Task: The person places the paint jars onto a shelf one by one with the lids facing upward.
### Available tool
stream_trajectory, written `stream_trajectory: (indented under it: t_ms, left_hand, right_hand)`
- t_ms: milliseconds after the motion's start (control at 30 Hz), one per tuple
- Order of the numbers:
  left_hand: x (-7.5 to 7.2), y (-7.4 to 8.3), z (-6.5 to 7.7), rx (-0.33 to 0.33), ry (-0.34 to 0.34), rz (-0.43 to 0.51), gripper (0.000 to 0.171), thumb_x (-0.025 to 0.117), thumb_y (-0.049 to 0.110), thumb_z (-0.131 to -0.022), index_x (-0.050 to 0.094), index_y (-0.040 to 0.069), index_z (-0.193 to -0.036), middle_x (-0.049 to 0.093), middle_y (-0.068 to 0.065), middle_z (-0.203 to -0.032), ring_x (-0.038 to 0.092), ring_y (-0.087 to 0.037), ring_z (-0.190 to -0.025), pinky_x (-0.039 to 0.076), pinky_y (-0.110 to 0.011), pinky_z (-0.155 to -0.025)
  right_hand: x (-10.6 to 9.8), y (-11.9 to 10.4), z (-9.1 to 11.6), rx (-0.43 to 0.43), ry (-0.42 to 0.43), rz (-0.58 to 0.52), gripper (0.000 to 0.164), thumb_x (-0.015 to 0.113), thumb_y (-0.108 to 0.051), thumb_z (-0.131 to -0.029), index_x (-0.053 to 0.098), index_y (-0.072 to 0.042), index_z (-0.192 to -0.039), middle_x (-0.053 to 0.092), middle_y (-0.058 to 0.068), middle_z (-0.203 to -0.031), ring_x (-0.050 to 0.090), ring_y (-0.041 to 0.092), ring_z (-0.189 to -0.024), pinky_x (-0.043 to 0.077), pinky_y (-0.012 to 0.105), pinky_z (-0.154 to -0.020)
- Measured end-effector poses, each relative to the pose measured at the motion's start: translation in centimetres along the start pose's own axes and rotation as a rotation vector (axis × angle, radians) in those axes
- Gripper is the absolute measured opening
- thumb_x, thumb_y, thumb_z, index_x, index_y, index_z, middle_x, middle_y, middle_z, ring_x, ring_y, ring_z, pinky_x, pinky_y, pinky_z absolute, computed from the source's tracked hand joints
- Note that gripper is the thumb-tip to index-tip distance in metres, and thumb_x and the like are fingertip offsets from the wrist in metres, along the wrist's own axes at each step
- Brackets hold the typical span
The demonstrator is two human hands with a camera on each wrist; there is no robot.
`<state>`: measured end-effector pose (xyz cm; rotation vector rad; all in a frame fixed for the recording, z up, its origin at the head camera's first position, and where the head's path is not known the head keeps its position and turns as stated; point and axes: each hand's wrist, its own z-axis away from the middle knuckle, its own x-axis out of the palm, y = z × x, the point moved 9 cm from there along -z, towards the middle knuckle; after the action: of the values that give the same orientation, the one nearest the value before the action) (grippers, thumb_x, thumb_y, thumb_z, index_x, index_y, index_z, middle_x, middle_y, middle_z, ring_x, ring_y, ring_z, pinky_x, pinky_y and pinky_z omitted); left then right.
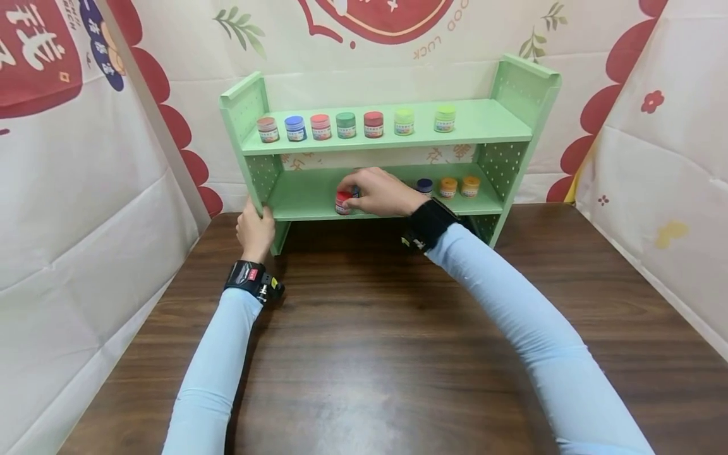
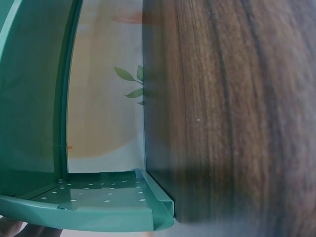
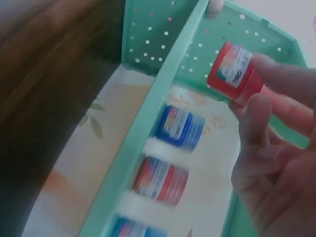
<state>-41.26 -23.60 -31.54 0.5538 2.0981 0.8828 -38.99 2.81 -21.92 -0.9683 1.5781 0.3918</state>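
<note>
My right hand [image 1: 383, 193] pinches a small red paint jar [image 1: 342, 203] between thumb and fingers, at the front of the lower board of a green two-tier shelf [image 1: 307, 193]. In the right wrist view the red jar [image 3: 236, 71] is tilted with its label showing; whether its base touches the board I cannot tell. Beside it on that board stand a blue jar [image 3: 180, 128] and another red jar [image 3: 161, 181], mostly hidden by the hand in the head view. My left hand [image 1: 254, 234] grips the front edge of the shelf's left side panel; its fingertips [image 2: 10, 227] barely show in the left wrist view.
A row of several coloured jars [image 1: 373, 124] lines the upper board. At the lower board's right end are a dark blue jar [image 1: 424, 186] and two orange jars [image 1: 448, 187]. The shelf stands at the back of a brown wooden table [image 1: 364, 328], before printed cloth [image 1: 375, 82].
</note>
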Motion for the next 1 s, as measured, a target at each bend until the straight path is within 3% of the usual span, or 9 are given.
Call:
stream_trajectory:
  t_ms: [133, 267, 433, 733, 1000]
  left_hand:
    - [0.2, 0.1, 0.1, 0.001, -0.006, 0.01, 0.025, 0.048, 0.024, -0.099, 0.059, 0.013, -0.119, 0.072, -0.025, -0.11, 0.067, -0.05, -0.103, 0.048, -0.064, -0.083]
    - [0.2, 0.2, 0.0, 0.007, -0.005, 0.013, 0.027, 0.049, 0.024, -0.099, 0.059, 0.013, -0.121, 0.072, -0.025, -0.111, 0.067, -0.05, -0.103, 0.048, -0.065, -0.083]
    - [0.1, 0.1, 0.0, 0.003, -0.002, 0.006, 0.029, 0.049, 0.023, -0.099, 0.06, 0.012, -0.123, 0.072, -0.025, -0.111, 0.068, -0.05, -0.102, 0.049, -0.064, -0.084]
    - [-0.5, 0.2, -0.3, 0.017, 0.009, 0.003, 0.032, 0.049, 0.023, -0.099, 0.059, 0.014, -0.129, 0.072, -0.026, -0.117, 0.068, -0.05, -0.103, 0.048, -0.065, -0.083]
    - [0.0, 0.0, 0.0, 0.007, -0.006, 0.002, 0.033, 0.048, 0.024, -0.1, 0.059, 0.016, -0.129, 0.072, -0.025, -0.117, 0.068, -0.05, -0.103, 0.048, -0.065, -0.083]
  right_hand:
    - [0.8, -0.2, -2.1, 0.025, -0.034, -0.011, 0.029, 0.067, -0.022, -0.101, 0.071, -0.009, -0.127, 0.071, 0.007, -0.121, 0.064, 0.022, -0.108, 0.05, 0.039, -0.095]
    - [1.5, -0.3, -3.6, 0.05, -0.08, 0.012, 0.023, 0.069, -0.021, -0.1, 0.073, -0.01, -0.119, 0.073, 0.005, -0.116, 0.065, 0.021, -0.106, 0.05, 0.039, -0.097]
    - [1.7, -0.1, -4.9, 0.105, -0.123, 0.043, 0.023, 0.069, -0.02, -0.099, 0.074, -0.011, -0.119, 0.074, 0.004, -0.117, 0.066, 0.021, -0.11, 0.052, 0.039, -0.098]
    - [1.5, -0.1, -6.8, 0.167, -0.151, 0.108, 0.024, 0.073, -0.029, -0.097, 0.076, -0.017, -0.116, 0.073, 0.0, -0.116, 0.064, 0.017, -0.102, 0.053, 0.038, -0.089]
    - [2.4, 0.4, -7.6, 0.21, -0.156, 0.145, 0.019, 0.073, -0.029, -0.094, 0.077, -0.018, -0.11, 0.071, -0.001, -0.113, 0.058, 0.017, -0.092, 0.048, 0.036, -0.079]
